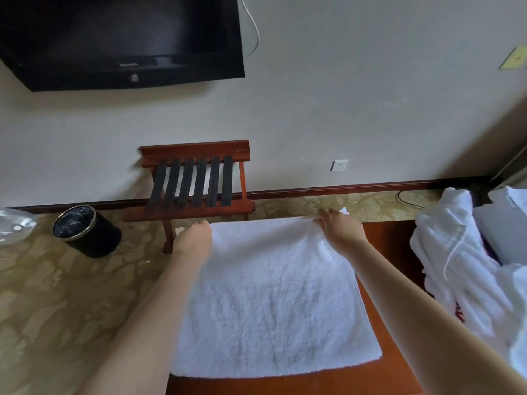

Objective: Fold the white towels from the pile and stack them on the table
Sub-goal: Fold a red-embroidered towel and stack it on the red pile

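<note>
- The towel [271, 295] lies spread across the middle of the frame on the red-brown desk [387, 246]; its left part seems to overhang the desk's left edge, above the carpet; its near hem sits towards the bottom of the frame.
- My left hand [194, 238] grips the far left corner, curled round the hem; most of those fingers are hidden under the cloth.
- My right hand [340, 228] pinches the far right corner just right of centre; the fingers [328, 214] are narrow and closed on the hem, with a small tip of cloth poking out beyond them.
- I judge it thick, soft terry; light to lift but floppy; it will sag between two holds and keep no crease unless pressed flat.
- The pile grips rather than slips, so a light pinch should do; nothing here is fragile.
- Best holds are the corners and the firmer hem, one in each hand, kept taut so the edges meet squarely.
- The overhanging side may drag the cloth floorwards if I let go there.
- The pile [456, 266] of white towels waits at the right edge of the frame, just beside the desk; I cannot tell if it touches this one.
</note>
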The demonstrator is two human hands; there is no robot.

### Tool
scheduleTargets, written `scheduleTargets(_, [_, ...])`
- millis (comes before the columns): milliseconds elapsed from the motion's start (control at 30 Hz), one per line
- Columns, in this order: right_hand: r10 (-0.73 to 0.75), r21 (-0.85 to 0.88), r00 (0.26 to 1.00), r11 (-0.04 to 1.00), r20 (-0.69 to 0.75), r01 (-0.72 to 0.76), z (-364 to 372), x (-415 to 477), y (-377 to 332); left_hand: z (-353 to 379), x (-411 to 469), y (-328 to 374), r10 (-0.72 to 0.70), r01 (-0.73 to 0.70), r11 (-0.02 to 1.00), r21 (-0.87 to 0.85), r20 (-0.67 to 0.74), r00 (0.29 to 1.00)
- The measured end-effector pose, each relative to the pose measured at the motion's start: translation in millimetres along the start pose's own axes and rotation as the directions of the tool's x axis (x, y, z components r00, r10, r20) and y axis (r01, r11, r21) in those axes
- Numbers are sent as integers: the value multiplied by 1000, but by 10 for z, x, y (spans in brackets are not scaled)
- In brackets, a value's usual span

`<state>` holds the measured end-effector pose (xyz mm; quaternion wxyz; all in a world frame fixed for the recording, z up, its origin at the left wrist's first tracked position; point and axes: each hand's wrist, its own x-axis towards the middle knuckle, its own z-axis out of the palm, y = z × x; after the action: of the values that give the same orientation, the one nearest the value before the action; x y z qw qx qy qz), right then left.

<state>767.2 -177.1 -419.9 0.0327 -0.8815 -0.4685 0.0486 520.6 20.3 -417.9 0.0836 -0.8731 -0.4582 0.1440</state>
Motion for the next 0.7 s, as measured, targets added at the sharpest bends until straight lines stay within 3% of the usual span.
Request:
scheduleTargets(167, [-7, 66, 984, 998, -176, 19, -538, -278, -4, -531, -328, -196, 2, -12, 998, -67, -157, 988])
scheduleTargets(400, [5, 127, 895, 990, -446, 58, -1307, -476, -96, -1206, -574, -447, 6, 12, 999, 45, -379, 925])
scheduleTargets(600, [21, 103, 831, 994, -556, 44, -1644, -612, -125, -1507, -776, -543, -74, 2, 989, -146, -494, 867])
scheduleTargets(700, [40, 121, 746, 991, -664, 54, -1740, -717, -134, -1590, -865, -588, -121, -41, 966, -257, -583, 803])
